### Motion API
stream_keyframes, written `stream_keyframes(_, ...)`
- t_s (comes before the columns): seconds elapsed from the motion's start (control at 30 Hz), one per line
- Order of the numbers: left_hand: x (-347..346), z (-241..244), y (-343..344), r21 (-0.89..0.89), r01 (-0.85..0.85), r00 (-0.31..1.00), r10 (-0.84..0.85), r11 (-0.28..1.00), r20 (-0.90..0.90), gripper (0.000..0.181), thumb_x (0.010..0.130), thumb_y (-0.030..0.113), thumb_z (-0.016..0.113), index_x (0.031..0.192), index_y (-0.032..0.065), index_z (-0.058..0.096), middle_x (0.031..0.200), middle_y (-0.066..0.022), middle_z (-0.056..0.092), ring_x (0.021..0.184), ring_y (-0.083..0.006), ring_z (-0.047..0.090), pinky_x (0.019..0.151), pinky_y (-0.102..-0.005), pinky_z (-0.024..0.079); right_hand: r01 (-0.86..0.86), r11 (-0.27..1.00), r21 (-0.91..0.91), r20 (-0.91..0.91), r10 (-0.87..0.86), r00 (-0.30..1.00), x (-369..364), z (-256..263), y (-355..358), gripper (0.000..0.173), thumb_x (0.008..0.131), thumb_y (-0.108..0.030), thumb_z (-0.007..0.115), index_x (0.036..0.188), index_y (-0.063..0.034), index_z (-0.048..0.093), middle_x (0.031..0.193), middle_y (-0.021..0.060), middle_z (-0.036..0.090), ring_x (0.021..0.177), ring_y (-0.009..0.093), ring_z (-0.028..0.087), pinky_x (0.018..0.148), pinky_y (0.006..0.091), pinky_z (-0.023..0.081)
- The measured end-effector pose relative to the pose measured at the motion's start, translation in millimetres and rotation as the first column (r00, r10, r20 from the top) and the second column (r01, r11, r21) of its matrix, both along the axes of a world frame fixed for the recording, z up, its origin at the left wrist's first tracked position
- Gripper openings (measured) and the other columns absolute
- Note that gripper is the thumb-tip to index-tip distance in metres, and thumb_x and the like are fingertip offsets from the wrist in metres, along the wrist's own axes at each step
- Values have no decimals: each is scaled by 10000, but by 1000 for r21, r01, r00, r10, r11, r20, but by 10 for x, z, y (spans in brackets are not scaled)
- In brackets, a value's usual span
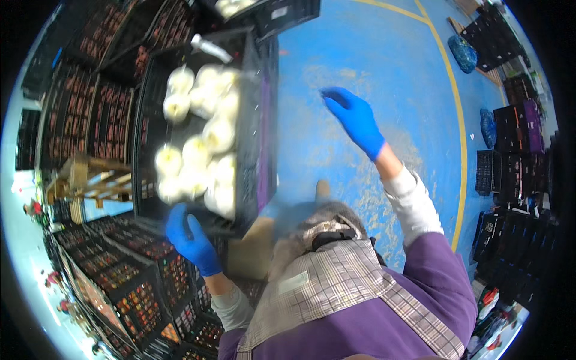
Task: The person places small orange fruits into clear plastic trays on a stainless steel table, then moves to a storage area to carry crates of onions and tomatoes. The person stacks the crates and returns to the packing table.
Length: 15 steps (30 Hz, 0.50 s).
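Several round whitish vegetables that look like peeled onions (195,164) lie in a black plastic crate (247,148), at the left. Near the crate's top end is a white object (211,48), too blurred to name. My left hand (191,238), in a blue glove, is by the crate's near end, fingers apart and nothing seen in it. Over the blue floor, away from the crate, my right hand (353,119) hangs with fingers curved and thumb apart, holding nothing.
Another black crate (292,18) with white produce stands at the top. Stacked crates (144,279) fill the left, beside a wooden pallet (85,177). More black crates (510,171) and blue bags (463,54) stand beyond the yellow floor line (463,148). People appear small at the lower left.
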<state>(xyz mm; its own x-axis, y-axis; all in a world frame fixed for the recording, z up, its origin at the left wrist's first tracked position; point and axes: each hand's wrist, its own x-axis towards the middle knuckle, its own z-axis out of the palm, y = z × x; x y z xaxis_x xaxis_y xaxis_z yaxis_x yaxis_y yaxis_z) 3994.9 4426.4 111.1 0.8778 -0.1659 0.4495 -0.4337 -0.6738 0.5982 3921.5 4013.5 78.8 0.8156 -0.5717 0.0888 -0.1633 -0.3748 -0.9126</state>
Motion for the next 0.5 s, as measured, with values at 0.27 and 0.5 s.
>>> stream_keyframes(0.27,1131,252,-1834,-325,161,955,-231,932,-188,446,961,92,566,1384,-32,500,1290,-138,598,1226,-227,536,1033,-343,420,224,955,194,-1,-228,974,-392,-81,-1801,332,963,-199,630,1250,-32,633,1225,119,677,1134,194,634,956,313,497)
stream_keyframes(0.5,2458,435,-2997,-885,-81,716,-592,458,-372,464,1009,226,460,1410,-6,484,1337,-169,572,1173,-266,574,1087,-397,387,198,980,-26,53,-197,979,469,522,-2964,378,961,-208,630,1294,-33,608,1252,134,664,1156,215,627,974,331,493)
